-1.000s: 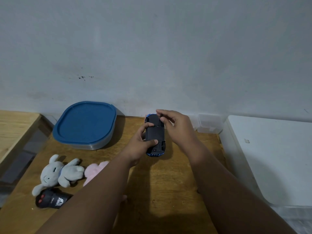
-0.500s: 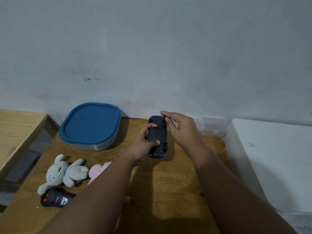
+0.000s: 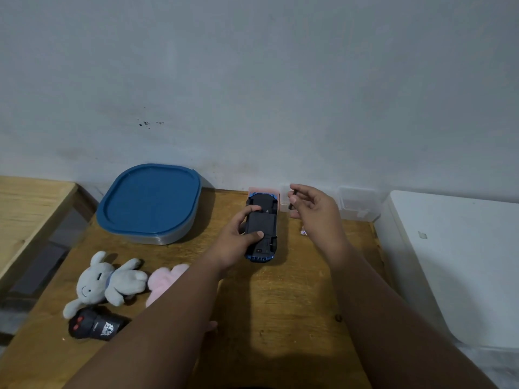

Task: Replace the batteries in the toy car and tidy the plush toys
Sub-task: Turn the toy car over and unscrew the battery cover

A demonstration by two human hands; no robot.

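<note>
— What does our left grip (image 3: 238, 242) hold?
— The car (image 3: 264, 220), belly up on the table (image 3: 280, 304).
— Our right grip (image 3: 314, 209)?
— At the car's 3 o'clock, fingers curled by a dark speck; we cannot tell if it holds it.
— Plushes?
— Bunny (image 3: 109, 282) and pink plush (image 3: 165, 279), at 8 o'clock.

Both forearms (image 3: 157, 327) are bare along all their visible length. The left grip (image 3: 238, 242) and right grip (image 3: 314, 211) are bare too, the left thumbnail (image 3: 260, 234) short and plain.
</note>
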